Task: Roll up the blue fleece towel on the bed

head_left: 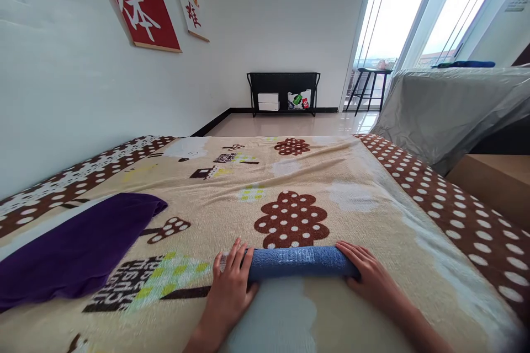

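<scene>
Bed point(372, 215) covered by a beige fleece blanket point(232, 187) printed with brown dotted trees and small houses; brown white-dotted borders along both long sides. Blanket lies mostly flat, with slight rumpling. On it, near edge, centre: a blue roll point(300, 262), lying crosswise, lettering visible along its top. Left hand point(229, 287) rests on the roll's left end, right hand point(370, 276) on its right end, both palms down. On the left side, a purple cloth point(78, 248) lies spread flat, well apart from the roll.
</scene>
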`<move>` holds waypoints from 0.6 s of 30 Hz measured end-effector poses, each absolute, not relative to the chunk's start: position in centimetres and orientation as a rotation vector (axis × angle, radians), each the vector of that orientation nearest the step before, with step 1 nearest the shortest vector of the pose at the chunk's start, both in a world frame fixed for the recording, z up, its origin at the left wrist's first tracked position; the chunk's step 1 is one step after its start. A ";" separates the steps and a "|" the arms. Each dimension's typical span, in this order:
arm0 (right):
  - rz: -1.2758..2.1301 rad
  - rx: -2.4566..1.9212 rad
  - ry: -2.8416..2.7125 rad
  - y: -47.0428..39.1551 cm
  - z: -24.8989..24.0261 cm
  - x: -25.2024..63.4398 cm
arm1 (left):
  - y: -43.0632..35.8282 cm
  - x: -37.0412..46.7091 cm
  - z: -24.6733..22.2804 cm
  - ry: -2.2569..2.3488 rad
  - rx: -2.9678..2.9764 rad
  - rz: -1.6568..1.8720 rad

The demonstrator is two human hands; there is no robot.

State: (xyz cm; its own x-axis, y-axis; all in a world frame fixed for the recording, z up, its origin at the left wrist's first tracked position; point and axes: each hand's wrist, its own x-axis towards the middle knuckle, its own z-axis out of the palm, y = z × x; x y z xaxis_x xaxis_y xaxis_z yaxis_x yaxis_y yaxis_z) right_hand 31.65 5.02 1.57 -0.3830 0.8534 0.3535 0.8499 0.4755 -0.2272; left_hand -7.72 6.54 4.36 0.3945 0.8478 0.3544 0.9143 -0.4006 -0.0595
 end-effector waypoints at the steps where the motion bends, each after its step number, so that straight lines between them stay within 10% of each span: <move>1: 0.072 -1.431 -2.307 5.3 1.9 31.4 | 6.7 -7.3 4.7 -1.532 -2.427 -0.401; 10: 0.115 -1.414 -2.361 6.1 5.6 32.1 | 8.8 -8.8 4.9 -1.513 -2.721 -0.470; 18: 0.212 -1.246 -2.363 5.0 21.7 30.3 | 7.2 -5.5 5.4 -1.642 -2.790 -0.796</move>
State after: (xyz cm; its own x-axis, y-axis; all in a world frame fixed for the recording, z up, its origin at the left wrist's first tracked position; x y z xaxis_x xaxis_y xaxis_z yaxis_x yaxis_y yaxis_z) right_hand 30.26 4.99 21.70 -0.4858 0.8121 0.3232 0.7418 0.5787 -0.3389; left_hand -5.51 7.16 5.42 0.4063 0.8624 0.3021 0.7710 -0.5010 0.3931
